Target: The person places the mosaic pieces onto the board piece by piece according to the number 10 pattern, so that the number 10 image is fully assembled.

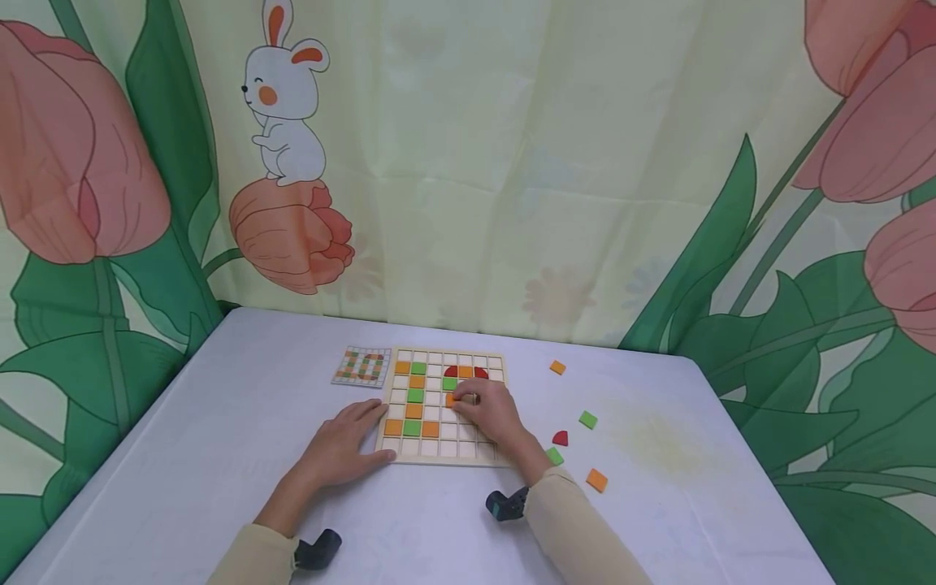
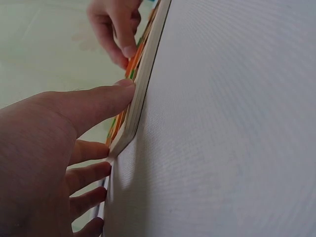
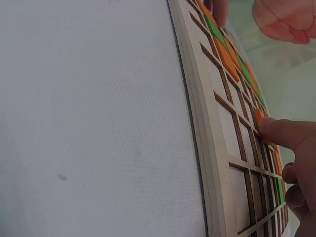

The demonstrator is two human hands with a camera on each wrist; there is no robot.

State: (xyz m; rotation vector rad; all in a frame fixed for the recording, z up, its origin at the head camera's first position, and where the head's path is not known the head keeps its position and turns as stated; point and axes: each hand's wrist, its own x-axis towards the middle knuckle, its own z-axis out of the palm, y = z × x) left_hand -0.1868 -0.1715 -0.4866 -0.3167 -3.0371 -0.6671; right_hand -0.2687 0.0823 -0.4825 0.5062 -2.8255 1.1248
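Observation:
A wooden grid board (image 1: 446, 461) lies flat on the table, with orange and green square tiles in some cells and red quarter-round pieces near its top right. My right hand (image 1: 491, 413) pinches an orange square tile (image 1: 449, 400) over a cell right of the middle; in the right wrist view the index fingertip touches that tile (image 3: 257, 115). Along the board's left edge rests my left hand (image 1: 342, 447), fingers spread, thumb at the lower left corner. The left wrist view shows its thumb (image 2: 106, 101) touching the board's rim. The right palm hides some right-hand cells.
A printed pattern card (image 1: 361, 366) lies left of the board's top. Right of the board are scattered an orange tile (image 1: 558, 367), a green tile (image 1: 588, 419), a red quarter-round piece (image 1: 560, 438), another green tile (image 1: 555, 456) and another orange tile (image 1: 596, 480). A patterned curtain (image 1: 468, 203) hangs behind.

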